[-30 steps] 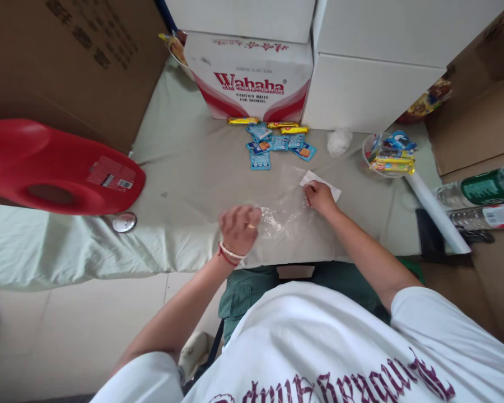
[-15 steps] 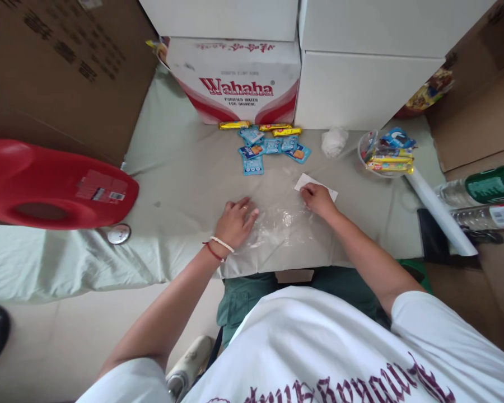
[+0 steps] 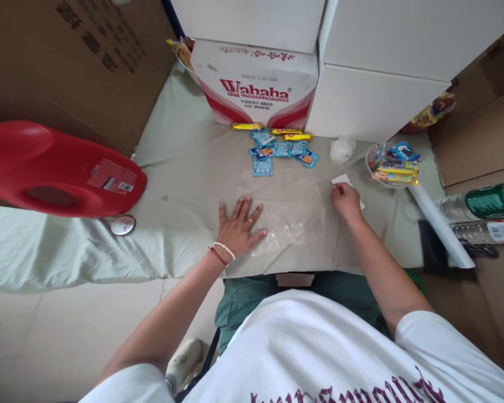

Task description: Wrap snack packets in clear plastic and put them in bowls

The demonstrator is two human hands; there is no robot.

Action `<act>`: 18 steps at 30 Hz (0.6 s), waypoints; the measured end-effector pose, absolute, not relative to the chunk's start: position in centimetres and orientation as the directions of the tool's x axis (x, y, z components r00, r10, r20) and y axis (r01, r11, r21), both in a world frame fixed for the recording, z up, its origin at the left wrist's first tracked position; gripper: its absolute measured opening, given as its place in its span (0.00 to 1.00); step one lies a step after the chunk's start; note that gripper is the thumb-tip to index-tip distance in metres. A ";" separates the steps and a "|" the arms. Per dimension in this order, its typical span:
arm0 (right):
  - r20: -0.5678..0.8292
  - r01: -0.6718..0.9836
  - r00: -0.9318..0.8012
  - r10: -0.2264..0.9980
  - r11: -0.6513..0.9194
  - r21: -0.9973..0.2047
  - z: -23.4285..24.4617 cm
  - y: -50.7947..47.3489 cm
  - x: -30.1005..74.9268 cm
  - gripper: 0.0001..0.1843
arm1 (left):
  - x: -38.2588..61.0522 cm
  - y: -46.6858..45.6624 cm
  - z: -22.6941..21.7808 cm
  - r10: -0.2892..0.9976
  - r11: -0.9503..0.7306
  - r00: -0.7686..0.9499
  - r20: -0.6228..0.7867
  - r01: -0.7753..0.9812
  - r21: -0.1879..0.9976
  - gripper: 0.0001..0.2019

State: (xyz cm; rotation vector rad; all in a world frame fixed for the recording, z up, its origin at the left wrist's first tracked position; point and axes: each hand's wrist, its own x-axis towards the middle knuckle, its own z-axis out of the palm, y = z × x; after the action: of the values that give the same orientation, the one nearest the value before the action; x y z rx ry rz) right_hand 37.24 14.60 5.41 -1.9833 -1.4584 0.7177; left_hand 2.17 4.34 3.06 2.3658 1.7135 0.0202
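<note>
My left hand (image 3: 240, 228) lies flat on the table with its fingers spread, its thumb side on the edge of a clear plastic bag (image 3: 292, 215). The bag is flattened on the cloth between my hands. Right of it, my right hand (image 3: 345, 200) is closed on a small white card (image 3: 341, 179), which lies low over the cloth and is partly covered by the fingers. Beyond the bag sit several blue snack packets (image 3: 262, 167) and a few yellow-wrapped snack bars (image 3: 247, 127).
A Wahaha carton (image 3: 256, 84) and white boxes (image 3: 382, 101) stand at the back. On the right are a crumpled white tissue (image 3: 343, 150), a bowl of snacks (image 3: 372, 168), a white roll (image 3: 441, 226) and bottles (image 3: 491, 201). A red jug (image 3: 67, 179) lies left, by a round tin (image 3: 122, 225).
My right hand has moved right with the white card, off the plastic bag. My left hand has flattened and spread its fingers. The view has shifted slightly.
</note>
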 end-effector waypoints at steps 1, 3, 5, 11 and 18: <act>0.016 0.727 0.242 0.970 -0.170 -0.666 5.9 14.2 36.8 0.16 | 2.3 4.3 3.2 0.939 -0.301 0.325 -0.109 0.934 0.192 0.38; 0.140 0.813 0.104 0.985 -0.002 -0.583 6.9 13.0 34.7 0.19 | 2.3 4.2 3.3 0.937 -0.314 0.337 -0.088 0.926 0.210 0.39; 0.149 0.829 -0.138 0.979 0.197 -0.523 7.3 11.3 31.7 0.24 | 2.4 4.2 3.3 0.936 -0.323 0.346 -0.069 0.919 0.226 0.40; 0.011 0.861 -0.437 0.900 0.422 -0.284 3.9 7.0 29.0 0.35 | 2.2 4.2 3.0 0.954 -0.278 0.297 -0.045 0.928 0.248 0.37; 0.066 0.933 -0.241 0.968 0.250 -0.258 3.4 7.1 36.5 0.29 | 2.5 4.3 2.3 0.963 -0.261 0.268 0.017 0.920 0.291 0.35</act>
State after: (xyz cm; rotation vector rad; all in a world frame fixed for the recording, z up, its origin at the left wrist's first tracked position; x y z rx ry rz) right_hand 36.46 7.10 3.39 -1.7878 -2.3071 0.2436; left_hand 2.47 4.26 2.26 2.3136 1.7538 0.2806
